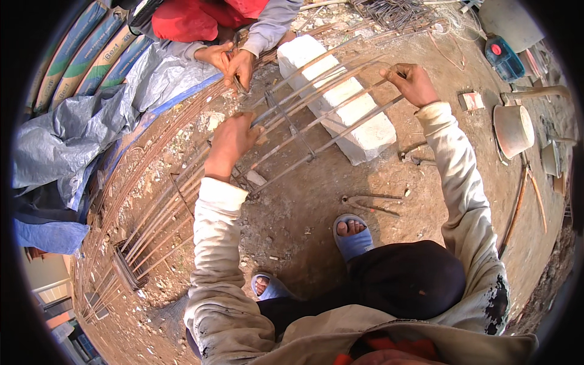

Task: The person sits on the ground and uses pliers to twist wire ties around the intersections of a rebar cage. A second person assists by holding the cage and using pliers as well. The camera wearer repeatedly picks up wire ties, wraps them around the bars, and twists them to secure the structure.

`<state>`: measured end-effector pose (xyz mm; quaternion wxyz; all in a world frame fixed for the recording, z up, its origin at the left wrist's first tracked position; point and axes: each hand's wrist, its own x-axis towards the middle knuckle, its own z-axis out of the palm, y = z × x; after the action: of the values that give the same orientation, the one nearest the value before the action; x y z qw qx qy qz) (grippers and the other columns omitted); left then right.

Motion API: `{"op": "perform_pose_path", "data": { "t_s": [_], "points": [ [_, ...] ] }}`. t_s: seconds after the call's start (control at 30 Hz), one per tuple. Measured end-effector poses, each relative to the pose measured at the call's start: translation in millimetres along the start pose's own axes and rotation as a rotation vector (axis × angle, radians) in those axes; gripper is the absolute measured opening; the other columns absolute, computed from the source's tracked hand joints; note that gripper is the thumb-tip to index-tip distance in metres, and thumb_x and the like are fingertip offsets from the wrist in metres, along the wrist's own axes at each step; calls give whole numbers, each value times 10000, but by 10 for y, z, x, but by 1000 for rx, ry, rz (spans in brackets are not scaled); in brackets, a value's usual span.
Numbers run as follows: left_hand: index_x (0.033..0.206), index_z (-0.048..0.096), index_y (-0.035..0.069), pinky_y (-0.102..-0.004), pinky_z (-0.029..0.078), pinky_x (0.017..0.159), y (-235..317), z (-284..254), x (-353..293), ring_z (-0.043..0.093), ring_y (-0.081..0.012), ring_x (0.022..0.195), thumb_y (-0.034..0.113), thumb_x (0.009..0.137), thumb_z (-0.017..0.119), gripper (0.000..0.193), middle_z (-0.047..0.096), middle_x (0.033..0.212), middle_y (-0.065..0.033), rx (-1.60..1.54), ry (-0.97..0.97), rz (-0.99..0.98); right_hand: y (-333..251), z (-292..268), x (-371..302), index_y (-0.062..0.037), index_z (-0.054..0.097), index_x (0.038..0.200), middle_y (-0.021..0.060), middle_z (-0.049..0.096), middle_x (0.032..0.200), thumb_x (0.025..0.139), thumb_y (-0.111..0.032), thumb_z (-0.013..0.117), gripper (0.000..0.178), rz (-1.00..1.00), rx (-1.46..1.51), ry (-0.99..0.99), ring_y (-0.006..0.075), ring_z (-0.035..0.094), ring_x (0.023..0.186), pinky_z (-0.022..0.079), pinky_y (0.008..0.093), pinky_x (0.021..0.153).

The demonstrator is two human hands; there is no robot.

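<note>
A cage of long thin steel rods runs diagonally from lower left to upper right in front of me. My left hand is closed around a rod near the middle of the cage. At the far right end, my right hand pinches a rod end between thumb and fingers. A dark metal stirrup crosses the rods between my hands. Beneath the rods' right part lies a white block. Across the cage, a co-worker's hands close together on a small tool that I cannot make out clearly.
Bundled stirrups surround the rods at lower left. Pincers lie by my sandalled foot. To the right are a bucket, long-handled cutters and a blue jug. A grey tarp and stacked bags sit left.
</note>
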<state>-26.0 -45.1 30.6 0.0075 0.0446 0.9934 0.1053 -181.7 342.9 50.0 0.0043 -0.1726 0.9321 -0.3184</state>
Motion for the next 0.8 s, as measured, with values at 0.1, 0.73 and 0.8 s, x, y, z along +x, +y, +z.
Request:
{"op": "perform_pose_path", "data": {
  "t_s": [0.1,0.73,0.8],
  "points": [
    [1163,558,2,-494,505,773,31,72,13,638,-428,878,190,885,603,338,646,994,-230,-64,53,77,385,45,626,23,618,1170,154,654,886,762,-483,774,668,-35,-143,128,210,615,804,489,350,702],
    [1243,457,-13,-491,449,914,-67,290,-79,559,-460,1049,17,884,515,365,566,1136,-310,-239,147,66,755,277,983,-39,665,1016,-45,484,579,763,-400,807,464,129,423,-230,59,332,438,242,251,416],
    [1231,466,-15,-490,458,900,-127,373,-43,571,-458,1031,-3,876,513,359,579,1110,-312,-231,201,118,727,313,972,-54,668,901,-57,440,542,753,-427,808,425,139,399,-142,52,291,421,204,251,405]
  ]
}}
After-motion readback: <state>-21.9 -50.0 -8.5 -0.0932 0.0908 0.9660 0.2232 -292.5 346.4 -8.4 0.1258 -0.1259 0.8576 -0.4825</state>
